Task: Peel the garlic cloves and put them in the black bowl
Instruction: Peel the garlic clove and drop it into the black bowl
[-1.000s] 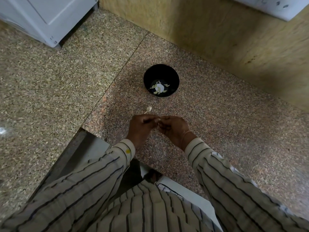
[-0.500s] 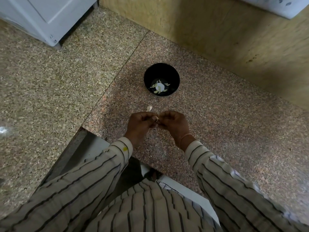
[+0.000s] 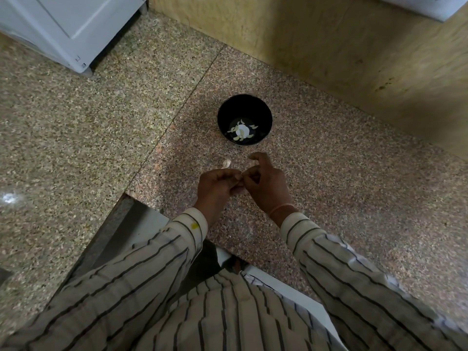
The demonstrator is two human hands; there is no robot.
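Both hands are up over the speckled granite counter (image 3: 354, 198), meeting knuckle to knuckle right in the middle of the view. The left hand (image 3: 217, 188) has its fingers curled in tight, and its fingertips pinch a garlic clove (image 3: 239, 184), of which only a pale sliver shows between the two hands. The right hand (image 3: 267, 188) comes in from 3 o'clock and nips at that same clove with thumb and a bent finger, while another finger arcs up free, pointing toward 12 o'clock. How much skin is on the clove, I cannot tell, as the fingers cover nearly all of it. At 12 o'clock from the hands, apart from them, stands the black bowl (image 3: 266, 115), upright on the counter. Down in its bottom lie the peeled cloves (image 3: 240, 131), a small heap of whitish crescents. Just off the left hand at 11 o'clock a loose clove (image 3: 226, 163) lies on the granite, with its papery skin on, clear of the bowl and just beyond the knuckles. Both arms wear striped sleeves (image 3: 141, 269), and the left cuff carries a small yellow spot (image 3: 194, 225). A thin band (image 3: 281, 207) circles the right wrist. Far off at 10 o'clock sits a white appliance (image 3: 76, 26), and a tan wall (image 3: 329, 46) runs behind the counter from 12 o'clock round to 3 o'clock.
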